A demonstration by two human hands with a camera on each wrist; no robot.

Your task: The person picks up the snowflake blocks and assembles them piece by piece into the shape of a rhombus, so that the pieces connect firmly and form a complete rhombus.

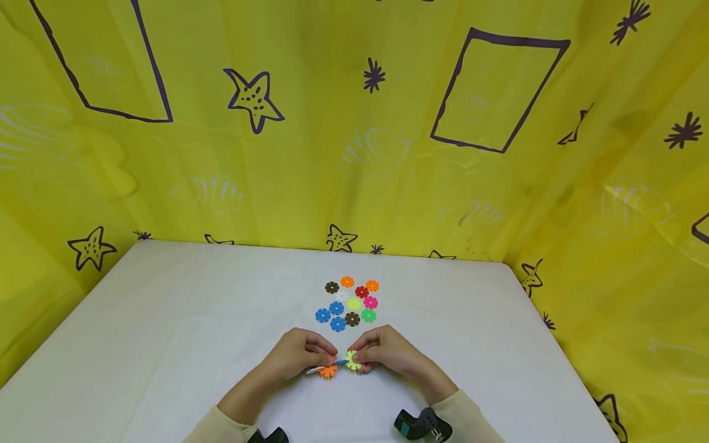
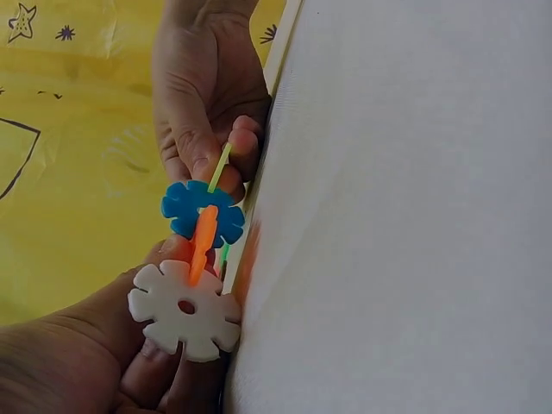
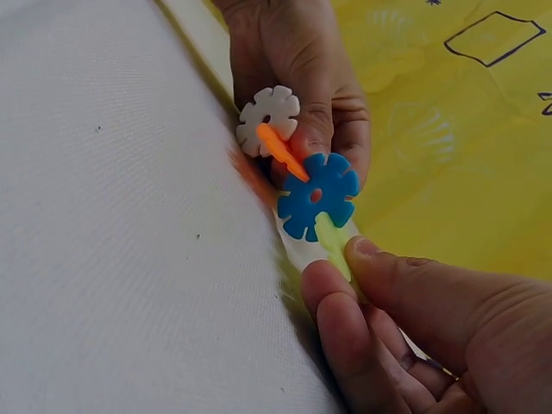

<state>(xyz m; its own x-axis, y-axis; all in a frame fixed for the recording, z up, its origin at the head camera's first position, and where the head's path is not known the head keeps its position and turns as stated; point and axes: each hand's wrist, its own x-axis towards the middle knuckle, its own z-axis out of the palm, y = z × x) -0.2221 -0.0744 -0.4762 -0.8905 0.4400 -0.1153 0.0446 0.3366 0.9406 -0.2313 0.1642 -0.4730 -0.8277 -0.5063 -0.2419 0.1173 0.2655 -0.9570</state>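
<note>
Four slotted plastic discs form a short chain between the two hands: a white disc (image 2: 185,312), an orange disc (image 1: 328,370), a blue disc (image 3: 317,197) and a yellow-green disc (image 1: 352,360). Thumb and fingers of my left hand (image 1: 299,354) pinch the chain at the orange disc, with the white one at its outer end. My right hand (image 1: 389,351) pinches the yellow-green disc by its edge. That disc sits in a slot of the blue one, at an angle to it. Both hands are low over the near part of the table, and fingers partly hide the discs.
Beyond the hands, several loose discs lie flat in a cluster on the white table (image 1: 221,307), among them a green disc (image 1: 368,315), a red disc (image 1: 362,292) and a pink disc (image 1: 370,303). A yellow patterned curtain (image 1: 310,178) surrounds the table's back and sides.
</note>
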